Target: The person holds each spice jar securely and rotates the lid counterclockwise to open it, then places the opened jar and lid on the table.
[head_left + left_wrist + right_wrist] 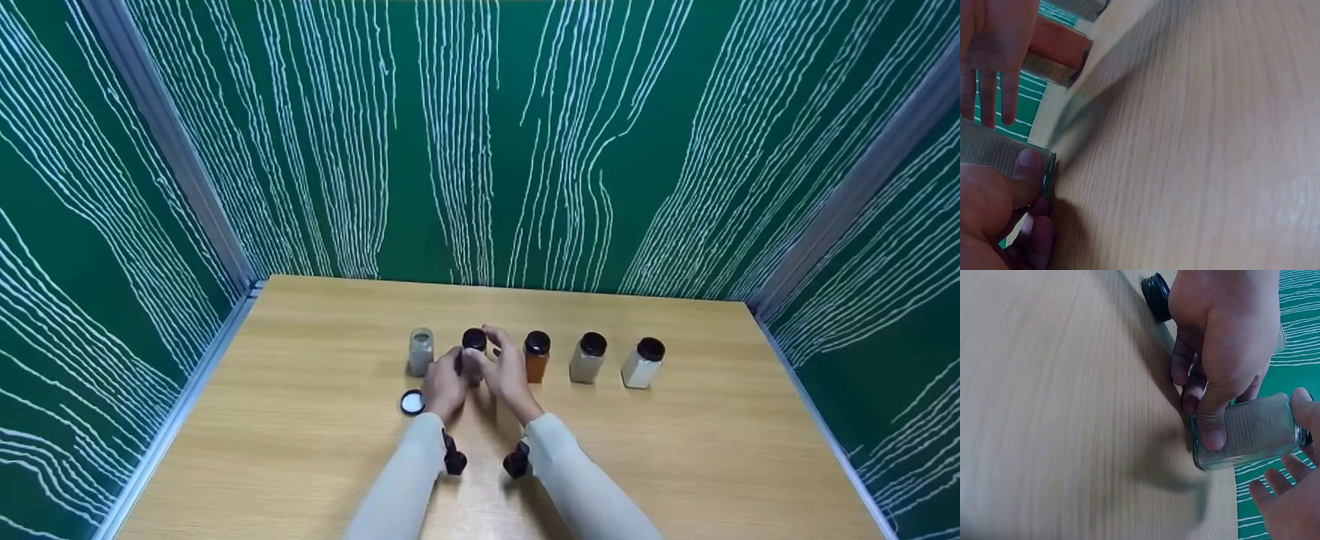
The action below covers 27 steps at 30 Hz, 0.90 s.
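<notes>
My left hand (445, 384) grips the lower part of a square glass jar (1255, 427), its thumb flat on the printed side near the base. The jar stands upright with grey-looking contents and a black lid (474, 337). At that lid, my right hand (511, 373) pinches with thumb and forefinger, while its other fingers stretch out away from the glass. To the left is a lidless glass jar (421, 352) with greyish contents. A loose black lid (412, 403), white inside, lies in front of it, close to my left wrist.
Right of my hands stand three capped jars in a row: an orange-red one (536, 360), a greyish one (587, 361) and a white one (642, 366). Green panels with white wavy lines (457, 150) enclose the wooden table (300, 420) at the back and sides.
</notes>
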Available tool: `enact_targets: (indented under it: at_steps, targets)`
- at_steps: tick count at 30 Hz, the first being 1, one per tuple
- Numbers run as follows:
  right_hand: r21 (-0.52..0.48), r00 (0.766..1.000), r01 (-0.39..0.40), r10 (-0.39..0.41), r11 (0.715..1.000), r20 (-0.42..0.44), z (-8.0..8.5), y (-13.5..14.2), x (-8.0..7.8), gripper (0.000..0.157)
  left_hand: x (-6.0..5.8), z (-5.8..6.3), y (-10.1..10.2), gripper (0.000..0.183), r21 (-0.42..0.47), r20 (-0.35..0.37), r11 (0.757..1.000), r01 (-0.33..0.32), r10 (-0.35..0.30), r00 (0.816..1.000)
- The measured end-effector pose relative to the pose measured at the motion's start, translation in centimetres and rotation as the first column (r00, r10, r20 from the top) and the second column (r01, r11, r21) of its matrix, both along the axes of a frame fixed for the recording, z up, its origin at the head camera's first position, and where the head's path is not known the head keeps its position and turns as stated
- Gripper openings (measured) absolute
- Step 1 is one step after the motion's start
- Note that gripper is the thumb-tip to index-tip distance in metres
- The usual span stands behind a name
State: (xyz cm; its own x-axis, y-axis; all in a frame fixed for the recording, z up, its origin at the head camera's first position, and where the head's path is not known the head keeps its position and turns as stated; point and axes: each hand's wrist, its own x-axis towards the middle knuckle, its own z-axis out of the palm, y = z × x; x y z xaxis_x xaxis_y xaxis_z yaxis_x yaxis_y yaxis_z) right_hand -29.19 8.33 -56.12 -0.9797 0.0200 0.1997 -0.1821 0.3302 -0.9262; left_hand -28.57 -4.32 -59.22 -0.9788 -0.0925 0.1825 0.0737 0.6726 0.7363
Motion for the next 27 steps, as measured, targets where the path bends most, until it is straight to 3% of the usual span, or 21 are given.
enact_targets:
  at_steps: [6, 14, 27]
  targets:
    - [-0.017, 0.999, -0.018, 0.017, 1.000, -0.041, 0.04, -0.02, 0.04, 0.044, 0.11, 0.03, 0.03, 0.031, -0.027, -0.007, 1.000, 0.004, -0.005, 1.000]
    - [-0.014, 0.999, -0.024, 0.024, 1.000, -0.044, 0.04, -0.03, -0.34, 0.047, -0.03, 0.06, 0.00, 0.031, -0.028, 0.021, 1.000, 0.003, -0.002, 1.000]
    - [0.003, 0.995, -0.093, 0.093, 0.996, 0.047, 0.25, 0.17, -0.11, 0.048, -0.39, -0.31, -0.10, 0.028, -0.026, 0.017, 1.000, 0.013, -0.013, 1.000]
